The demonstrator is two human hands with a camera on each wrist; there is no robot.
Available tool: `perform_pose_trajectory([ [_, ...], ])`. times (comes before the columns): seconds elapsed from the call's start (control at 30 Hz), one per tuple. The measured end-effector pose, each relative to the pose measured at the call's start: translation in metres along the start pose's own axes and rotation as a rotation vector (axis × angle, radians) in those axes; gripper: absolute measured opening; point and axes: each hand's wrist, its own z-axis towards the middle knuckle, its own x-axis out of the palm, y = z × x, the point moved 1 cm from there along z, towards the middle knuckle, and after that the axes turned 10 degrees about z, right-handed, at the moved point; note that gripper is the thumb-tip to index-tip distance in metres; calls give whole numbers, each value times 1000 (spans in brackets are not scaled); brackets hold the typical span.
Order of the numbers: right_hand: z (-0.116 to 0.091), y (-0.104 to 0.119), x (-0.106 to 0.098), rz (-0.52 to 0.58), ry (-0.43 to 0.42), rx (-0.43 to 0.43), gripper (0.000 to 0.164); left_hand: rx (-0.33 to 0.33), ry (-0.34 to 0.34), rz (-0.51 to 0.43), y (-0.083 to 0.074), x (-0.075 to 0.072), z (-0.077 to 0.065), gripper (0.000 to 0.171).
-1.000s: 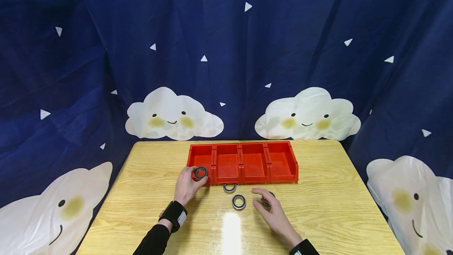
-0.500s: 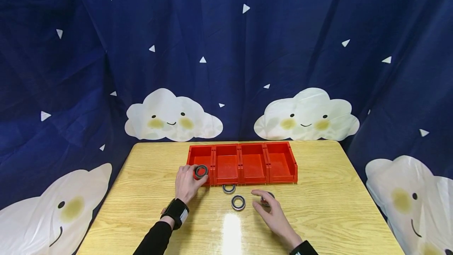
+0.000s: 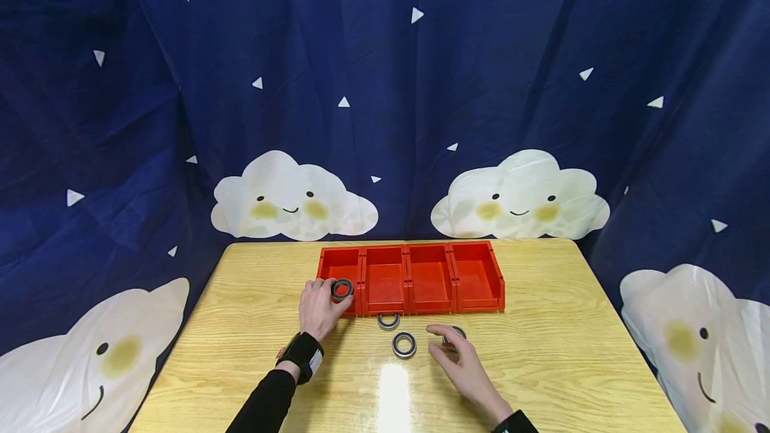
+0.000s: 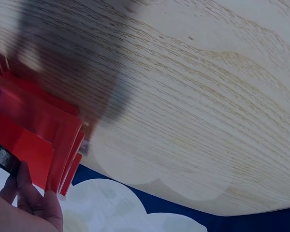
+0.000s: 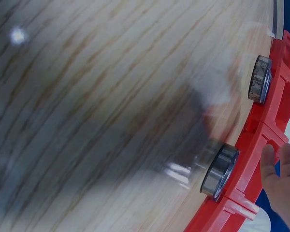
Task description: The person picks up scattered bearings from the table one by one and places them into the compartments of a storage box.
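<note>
My left hand point(image 3: 319, 307) pinches a ring-shaped ball bearing point(image 3: 342, 280) between thumb and fingers, tilted over the front of the leftmost red bin point(image 3: 340, 257). In the left wrist view the held bearing point(image 4: 4, 157) appears edge-on as a dark rim at the fingertips. My right hand point(image 3: 466, 369) hovers over the table with thumb and fingers apart. Beyond its fingers a bearing point(image 3: 460, 331) is partly hidden. Another bearing point(image 3: 404, 345) lies flat to its left, and one more bearing point(image 3: 388, 322) lies by the bins' front edge.
Several red bins stand joined in a row, including a middle bin point(image 3: 386, 279) and the right-end bin point(image 3: 478, 279). They sit toward the back of the wooden table point(image 3: 559, 353). A dark blue curtain point(image 3: 397, 85) with clouds hangs behind.
My left hand has shifted slightly forward over the leftmost bin, still pinching the bearing. The right hand stays nearly in place. The head view has tilted a little.
</note>
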Motion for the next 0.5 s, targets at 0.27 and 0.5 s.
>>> perform_pose_trajectory([
  [0.27,-1,0,2,22,-10,6,28,4,-16,11,0,-1,1,53],
  [0.5,-3,-2,4,21,-26,16,26,-2,-33,37,2,2,3,52],
])
